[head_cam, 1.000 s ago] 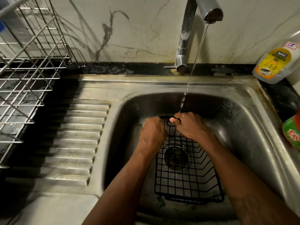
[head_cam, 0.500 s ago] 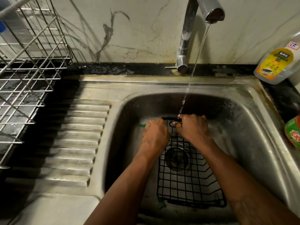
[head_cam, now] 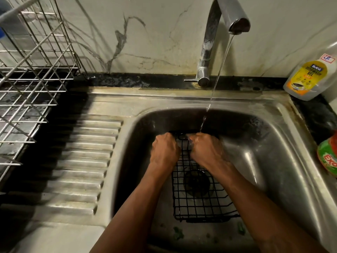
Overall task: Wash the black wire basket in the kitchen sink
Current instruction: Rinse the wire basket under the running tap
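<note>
Head view: both hands are curled into tight grips on the far rim of the black wire basket (head_cam: 198,203). The left hand (head_cam: 165,151) closes over the rim's left corner, and the right hand (head_cam: 206,150) closes on the rim just beside it, knuckles up; the fingertips are hidden underneath. The basket lies inside the sink (head_cam: 182,101), its grid floor over the round drain (head_cam: 196,182) and its near edge towards the person. A thin stream of water (head_cam: 218,70) runs from the faucet (head_cam: 209,42) and lands at the far rim, by the right hand's thumb side. Small green bits (head_cam: 177,232) lie on the sink floor near the basket's near edge. To the left is the ribbed drainboard (head_cam: 78,161), and beyond it a metal dish rack (head_cam: 32,79) on the dark worktop. At the right stand a yellow-labelled dishwash gel bottle (head_cam: 308,77) and a green and red packet (head_cam: 328,157).
</note>
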Motion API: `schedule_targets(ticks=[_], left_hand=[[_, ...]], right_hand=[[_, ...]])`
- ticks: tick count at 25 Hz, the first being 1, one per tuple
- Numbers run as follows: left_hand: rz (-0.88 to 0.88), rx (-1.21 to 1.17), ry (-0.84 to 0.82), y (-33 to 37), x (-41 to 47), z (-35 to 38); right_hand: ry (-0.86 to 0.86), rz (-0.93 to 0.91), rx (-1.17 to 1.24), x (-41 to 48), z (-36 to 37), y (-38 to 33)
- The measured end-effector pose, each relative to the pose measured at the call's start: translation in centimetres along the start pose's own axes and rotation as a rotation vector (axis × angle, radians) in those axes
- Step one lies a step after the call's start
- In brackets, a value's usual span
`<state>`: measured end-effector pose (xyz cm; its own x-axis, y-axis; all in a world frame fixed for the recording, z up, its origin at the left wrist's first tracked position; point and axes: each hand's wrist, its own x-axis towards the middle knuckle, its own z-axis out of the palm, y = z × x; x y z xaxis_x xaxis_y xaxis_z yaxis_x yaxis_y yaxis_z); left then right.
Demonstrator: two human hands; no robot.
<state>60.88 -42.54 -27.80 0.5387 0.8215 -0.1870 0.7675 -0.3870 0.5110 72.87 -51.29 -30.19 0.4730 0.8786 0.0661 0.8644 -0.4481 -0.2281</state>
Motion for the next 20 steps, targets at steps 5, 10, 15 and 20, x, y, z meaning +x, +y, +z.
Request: schedule_targets(ticks=[5,10,15,20], left_hand=[[0.005,-0.018,-0.027,0.1,0.0,0.5],[0.028,0.032,-0.05,0.2,0.0,0.1],[0.025,0.015,-0.077,1.1,-0.4,-0.3],[-0.009,0.013,-0.083,0.7,0.1,0.5]], right_hand=[[-0.321,0.133,-0.185,-0.8,1.4,-0.9],[-0.481,0.477,0.822,1.1,0.4,-1.1],[-0.46,0.577,1.283,1.2,0.4,0.5],[-0.412,0.211,-0.146,0.0,-0.9,-1.1]])
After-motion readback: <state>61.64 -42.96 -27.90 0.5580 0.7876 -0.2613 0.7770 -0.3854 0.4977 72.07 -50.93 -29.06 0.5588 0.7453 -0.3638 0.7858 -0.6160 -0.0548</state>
